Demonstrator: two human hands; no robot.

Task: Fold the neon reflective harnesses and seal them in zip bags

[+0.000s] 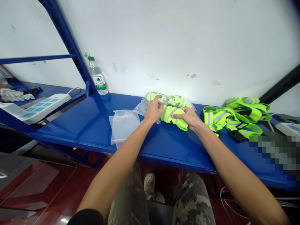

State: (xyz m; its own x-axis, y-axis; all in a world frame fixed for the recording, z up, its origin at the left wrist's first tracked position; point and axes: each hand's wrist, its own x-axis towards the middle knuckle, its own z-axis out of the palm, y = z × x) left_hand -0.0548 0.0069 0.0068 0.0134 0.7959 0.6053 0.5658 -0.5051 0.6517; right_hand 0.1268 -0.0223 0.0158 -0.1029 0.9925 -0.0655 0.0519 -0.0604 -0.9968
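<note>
A folded bundle of neon-yellow reflective strap with grey stripes is between my hands, just above the blue table. My right hand grips its right end, thumb on top. My left hand is closed at the left end, with the forefinger raised and the fingertips partly hidden. Some clear plastic shows beneath that hand; how it meets the bundle is unclear. Right behind lie two bagged bundles, a left one and a right one. Flat clear plastic bags are stacked left of my left forearm.
Loose neon reflective straps with black parts are heaped at the right. A water bottle stands against the wall at the back left. A white power strip sits beyond the blue frame. The table's front edge runs above my knees.
</note>
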